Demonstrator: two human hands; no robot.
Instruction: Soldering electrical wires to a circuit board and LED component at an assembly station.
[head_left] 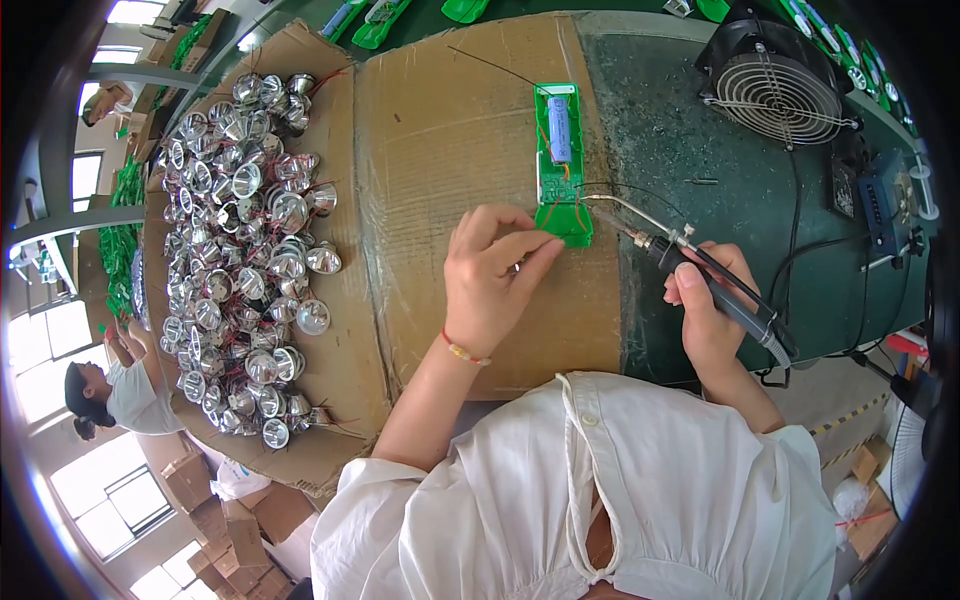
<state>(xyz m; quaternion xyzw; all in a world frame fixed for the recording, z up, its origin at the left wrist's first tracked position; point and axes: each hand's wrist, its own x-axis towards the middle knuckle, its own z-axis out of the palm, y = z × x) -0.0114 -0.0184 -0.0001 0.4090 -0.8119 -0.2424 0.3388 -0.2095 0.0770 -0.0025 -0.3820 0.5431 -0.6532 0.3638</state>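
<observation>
My right hand point(715, 300) is wrapped round the black handle of a soldering iron point(700, 280). A thin curved metal tube fixed to the iron reaches left to the circuit board point(562, 188) in an open green plastic housing point(543, 130). A blue cylindrical battery point(559, 130) lies lengthwise in the housing, and thin red wires loop over its near end. My left hand point(490, 265) is closed in a pinch at that near end, thumb and forefinger at its left edge. A small shiny bit shows between the fingers; what they hold is mostly hidden.
Many silver reflector cups point(250, 250) with red wires fill a cardboard tray point(340, 370) on the left. Flat cardboard point(450, 120) lies under the housing. A black fan point(780, 95) and a blue box point(880, 205) with cables stand right. A co-worker point(130, 390) sits far left.
</observation>
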